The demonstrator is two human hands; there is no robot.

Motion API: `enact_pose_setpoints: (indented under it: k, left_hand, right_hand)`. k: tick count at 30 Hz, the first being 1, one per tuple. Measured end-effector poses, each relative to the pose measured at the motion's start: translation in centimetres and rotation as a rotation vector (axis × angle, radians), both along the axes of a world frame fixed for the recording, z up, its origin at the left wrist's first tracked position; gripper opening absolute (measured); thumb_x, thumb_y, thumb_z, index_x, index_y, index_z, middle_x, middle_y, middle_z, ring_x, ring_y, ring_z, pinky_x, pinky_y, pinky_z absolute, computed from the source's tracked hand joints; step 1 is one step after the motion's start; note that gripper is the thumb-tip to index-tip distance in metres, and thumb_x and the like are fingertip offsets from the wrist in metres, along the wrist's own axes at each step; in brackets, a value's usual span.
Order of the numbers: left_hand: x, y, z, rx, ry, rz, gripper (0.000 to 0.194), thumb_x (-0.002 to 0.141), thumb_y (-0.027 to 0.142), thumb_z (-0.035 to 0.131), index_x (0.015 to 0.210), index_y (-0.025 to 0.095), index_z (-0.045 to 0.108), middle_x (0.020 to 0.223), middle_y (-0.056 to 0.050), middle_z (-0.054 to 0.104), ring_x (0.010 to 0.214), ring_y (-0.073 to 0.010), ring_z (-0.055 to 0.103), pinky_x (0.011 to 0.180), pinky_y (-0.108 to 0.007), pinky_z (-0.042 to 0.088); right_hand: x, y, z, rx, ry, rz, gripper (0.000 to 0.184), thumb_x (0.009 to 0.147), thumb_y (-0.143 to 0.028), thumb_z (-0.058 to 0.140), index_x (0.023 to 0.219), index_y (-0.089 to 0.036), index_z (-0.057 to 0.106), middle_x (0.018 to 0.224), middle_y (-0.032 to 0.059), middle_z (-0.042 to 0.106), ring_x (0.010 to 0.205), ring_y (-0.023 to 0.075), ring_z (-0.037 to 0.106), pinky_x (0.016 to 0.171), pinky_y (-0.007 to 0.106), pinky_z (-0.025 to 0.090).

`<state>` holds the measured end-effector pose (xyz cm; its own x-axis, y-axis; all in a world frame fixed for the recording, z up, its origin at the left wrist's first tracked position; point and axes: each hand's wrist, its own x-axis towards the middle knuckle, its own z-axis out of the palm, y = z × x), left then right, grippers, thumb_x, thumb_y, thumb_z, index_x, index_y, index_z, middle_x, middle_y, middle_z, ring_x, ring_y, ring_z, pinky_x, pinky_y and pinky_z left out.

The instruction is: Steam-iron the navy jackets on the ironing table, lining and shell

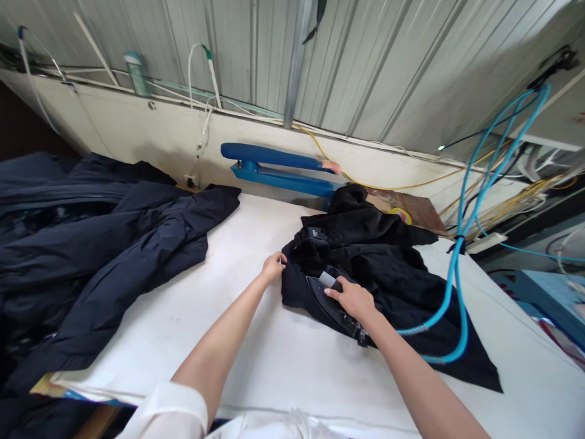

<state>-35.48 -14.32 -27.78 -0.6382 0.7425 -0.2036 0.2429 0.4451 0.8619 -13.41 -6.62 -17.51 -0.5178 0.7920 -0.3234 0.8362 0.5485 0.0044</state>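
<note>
A black jacket [402,292] lies spread on the white table, with a small label showing near its collar. My right hand [351,299] is wrapped round the handle of a steam iron [326,299], whose soleplate rests on the jacket close to its left edge. Two blue hoses [457,274] run from the back of the iron up to the right. My left hand [274,267] pinches the jacket's left edge between thumb and fingers, just left of the iron's tip.
A dark navy jacket [137,238] covers the table's left side. Behind stands a blue sleeve board [278,164] by the wall. A roll of yellow tape [400,214] sits on a brown board [418,210] at the back right. A bottle [137,74] stands on the ledge.
</note>
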Motion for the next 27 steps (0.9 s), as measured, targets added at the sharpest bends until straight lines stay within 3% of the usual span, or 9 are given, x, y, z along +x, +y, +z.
enact_pose_setpoints:
  k: [5,9,14,19,23,27]
  left_hand:
    - [-2.7,2.3,0.3,0.068,-0.129,-0.129,0.039,0.058,0.001,0.058,0.092,0.019,0.064,0.072,0.003,0.060,0.059,-0.0077,0.052,0.060,-0.020,0.044]
    - [-3.9,3.7,0.0,0.106,-0.183,-0.143,0.045,0.050,-0.007,0.056,0.087,0.016,0.067,0.073,0.001,0.062,0.062,-0.0091,0.053,0.062,-0.020,0.045]
    - [-5.5,5.4,0.3,0.189,-0.299,-0.136,0.051,0.055,-0.004,0.049,0.101,0.014,0.063,0.075,-0.001,0.063,0.061,-0.0084,0.055,0.059,-0.020,0.044]
    - [-8.1,6.9,2.0,0.296,-0.354,-0.042,0.052,0.059,-0.001,0.045,0.107,0.016,0.059,0.096,-0.006,0.062,0.071,-0.0084,0.058,0.059,-0.019,0.042]
    - [-9.6,6.1,3.2,0.363,-0.327,0.049,0.043,0.059,0.002,0.047,0.098,0.015,0.061,0.093,-0.005,0.062,0.075,-0.0105,0.058,0.065,-0.023,0.043]
    - [-9.7,3.7,3.8,0.449,-0.278,0.109,0.037,0.058,0.001,0.044,0.088,0.014,0.062,0.087,-0.004,0.063,0.075,-0.0108,0.056,0.071,-0.025,0.043]
  right_hand:
    - [-3.4,-2.5,0.2,-0.065,-0.004,0.102,0.050,0.072,-0.063,0.040,0.100,-0.024,0.056,0.097,0.0084,0.064,0.090,0.0280,0.058,0.071,0.036,0.041]
    - [-5.4,-3.9,-0.6,-0.069,-0.007,0.072,0.049,0.073,-0.062,0.040,0.098,-0.023,0.056,0.094,0.0103,0.064,0.088,0.0278,0.059,0.071,0.037,0.042]
    - [-6.9,-3.2,-1.2,-0.056,0.005,0.010,0.049,0.075,-0.061,0.037,0.097,-0.022,0.055,0.095,0.0109,0.064,0.090,0.0288,0.058,0.072,0.039,0.042]
    - [-9.3,-1.8,-1.4,-0.069,0.011,-0.049,0.054,0.074,-0.065,0.034,0.099,-0.021,0.055,0.098,0.0123,0.063,0.091,0.0303,0.058,0.071,0.039,0.042]
    - [-12.0,-0.9,-1.5,-0.074,0.028,-0.056,0.059,0.074,-0.065,0.033,0.104,-0.019,0.055,0.102,0.0143,0.061,0.095,0.0298,0.056,0.074,0.039,0.041]
    - [-13.3,-0.7,-1.3,-0.086,0.013,0.039,0.060,0.072,-0.066,0.036,0.103,-0.019,0.057,0.104,0.0134,0.060,0.097,0.0294,0.055,0.075,0.038,0.041]
